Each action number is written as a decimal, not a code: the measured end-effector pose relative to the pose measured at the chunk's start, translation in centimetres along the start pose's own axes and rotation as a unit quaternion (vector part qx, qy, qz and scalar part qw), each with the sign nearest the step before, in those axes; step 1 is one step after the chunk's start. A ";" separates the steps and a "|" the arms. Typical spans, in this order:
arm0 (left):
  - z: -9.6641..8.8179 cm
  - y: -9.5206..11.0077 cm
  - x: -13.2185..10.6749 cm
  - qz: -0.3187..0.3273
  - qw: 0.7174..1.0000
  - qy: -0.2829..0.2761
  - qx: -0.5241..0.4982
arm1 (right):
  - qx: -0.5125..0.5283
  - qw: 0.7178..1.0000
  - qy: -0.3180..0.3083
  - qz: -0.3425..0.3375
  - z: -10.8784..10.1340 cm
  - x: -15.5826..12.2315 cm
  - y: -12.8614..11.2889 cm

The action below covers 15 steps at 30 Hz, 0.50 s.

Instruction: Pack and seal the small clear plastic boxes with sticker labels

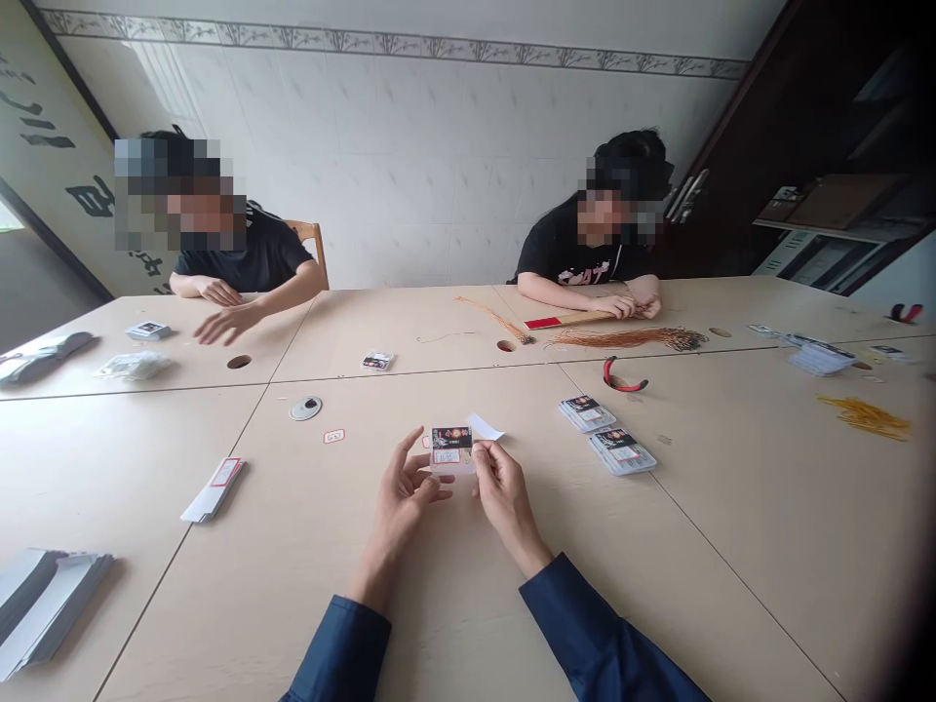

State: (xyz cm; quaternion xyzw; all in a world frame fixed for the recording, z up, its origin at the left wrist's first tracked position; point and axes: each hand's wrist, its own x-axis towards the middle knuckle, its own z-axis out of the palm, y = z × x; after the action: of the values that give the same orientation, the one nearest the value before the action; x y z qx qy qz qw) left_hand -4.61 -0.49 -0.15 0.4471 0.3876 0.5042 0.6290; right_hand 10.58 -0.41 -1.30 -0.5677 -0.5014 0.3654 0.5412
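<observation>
Above the pale wood-grain table (468, 624), the right hand (506, 486) pinches a flat clear-plastic case (454, 466) whose black label (451, 437) is too small to read, the left hand (406, 487) cupping loosely, fingers apart, at its left edge.

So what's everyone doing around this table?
One person's right hand pinches a small labelled case, with the left hand at its other side. Two piles of similar cases lie to the right, near a red-and-black tool. Across the table are two people, one with both hands near orange-brown strands.
</observation>
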 end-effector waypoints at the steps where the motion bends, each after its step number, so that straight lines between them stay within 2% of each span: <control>1: 0.0 0.0 0.0 0.000 1.000 0.010 0.003 | 0.003 1.000 0.008 0.001 -0.2 0.2 0.2; 4: 0.1 0.2 -0.1 0.004 0.999 0.037 0.015 | 0.005 0.999 0.036 0.000 -0.8 0.7 0.5; 8: 0.2 0.4 -0.2 0.010 0.999 0.044 0.029 | 0.000 0.998 0.066 -0.007 -1.3 1.1 0.7; 15: -0.2 0.0 0.1 0.004 0.998 0.044 0.037 | -0.026 0.997 0.072 -0.019 -1.4 1.0 1.0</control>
State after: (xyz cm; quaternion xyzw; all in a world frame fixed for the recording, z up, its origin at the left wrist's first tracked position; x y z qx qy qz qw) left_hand -4.73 -0.42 -0.23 0.4492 0.4315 0.5109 0.5924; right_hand 12.31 0.34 -1.96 -0.5971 -0.4812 0.3001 0.5673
